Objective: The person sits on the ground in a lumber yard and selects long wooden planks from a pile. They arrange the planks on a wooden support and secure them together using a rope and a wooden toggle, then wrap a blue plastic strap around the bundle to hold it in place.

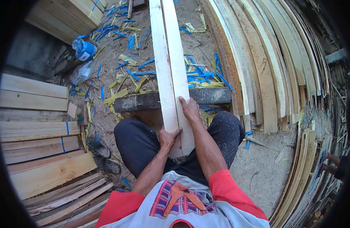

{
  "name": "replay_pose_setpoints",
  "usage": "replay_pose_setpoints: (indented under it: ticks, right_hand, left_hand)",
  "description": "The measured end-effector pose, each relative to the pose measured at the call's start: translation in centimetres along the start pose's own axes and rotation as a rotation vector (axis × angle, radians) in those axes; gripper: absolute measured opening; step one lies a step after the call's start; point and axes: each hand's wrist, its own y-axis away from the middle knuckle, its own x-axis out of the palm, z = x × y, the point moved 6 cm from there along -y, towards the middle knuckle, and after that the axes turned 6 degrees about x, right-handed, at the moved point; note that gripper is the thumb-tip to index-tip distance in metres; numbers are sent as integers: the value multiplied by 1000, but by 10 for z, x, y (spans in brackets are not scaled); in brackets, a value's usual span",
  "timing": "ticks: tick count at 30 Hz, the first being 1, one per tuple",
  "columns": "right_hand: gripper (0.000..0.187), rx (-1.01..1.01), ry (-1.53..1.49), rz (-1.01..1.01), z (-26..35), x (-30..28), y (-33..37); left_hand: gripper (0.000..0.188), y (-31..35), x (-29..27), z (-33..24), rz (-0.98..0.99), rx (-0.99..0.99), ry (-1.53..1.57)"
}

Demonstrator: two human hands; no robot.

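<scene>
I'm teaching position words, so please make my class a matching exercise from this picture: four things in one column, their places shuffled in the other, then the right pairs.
1. Person's bare left hand
2. Person's bare right hand
3. Dark, squared wooden beam
4. Thin, bright blue strips

A. Crosswise beneath the two long, pale wooden planks
B. On the planks, higher in the picture
C. Scattered on the ground
D. On the planks, lower in the picture

Pairs: 1-D; 2-B; 3-A; 4-C

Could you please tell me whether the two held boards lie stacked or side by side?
Side by side: left board and right board show separate pale faces along their length.
</scene>
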Motion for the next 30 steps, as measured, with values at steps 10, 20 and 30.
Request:
replay_pose_setpoints:
  ticks: [10,20,30]
  right_hand:
    - [55,59,-103,19,-2,2,3]
    - [60,121,-106,33,-7,-3,-7]
    - [59,31,67,310,31,-37,-1]
  left_hand:
    - [54,-1,-2,-6,-27,-62,-4]
    - [67,-10,-9,-55,230,-28,-510]
    - [83,-5,2,-32,-450,-125,-540]
